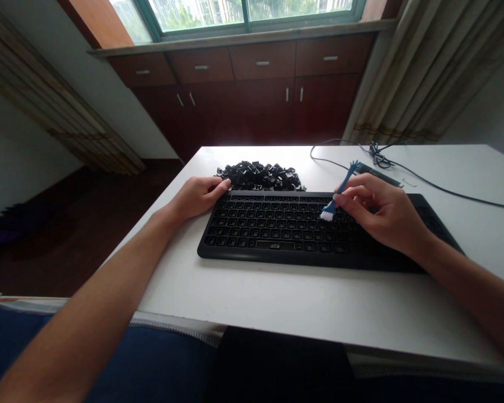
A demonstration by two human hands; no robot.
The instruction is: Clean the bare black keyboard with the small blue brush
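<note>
Right hand (pixel 382 210) pinches white-bristled blue plastic brush (pixel 331 209) over long black keycap-less keyboard (pixel 269 218) on white counter (pixel 252 296). Left hand (pixel 195 197) at keyboard's upper-left corner, grip unclear; if loose, hard stroke might skid it into black keycap pile (pixel 258 176).

Our bare left arm (pixel 124 275) outstretched, left hand (pixel 196 196) forward, our right hand (pixel 384 211) curled in a pinch

A keyboard (pixel 294 230) lies on a table (pixel 277 305). Behind its left half sits a keycap pile (pixel 258 176); behind its right, a cable (pixel 376 157). Left hand (pixel 197 196): at the keyboard's far left corner. Right hand (pixel 380 208): over its right half, with a brush (pixel 341 190). Beyond the table, cabinets (pixel 260 106) stand below a window (pixel 205 15).
</note>
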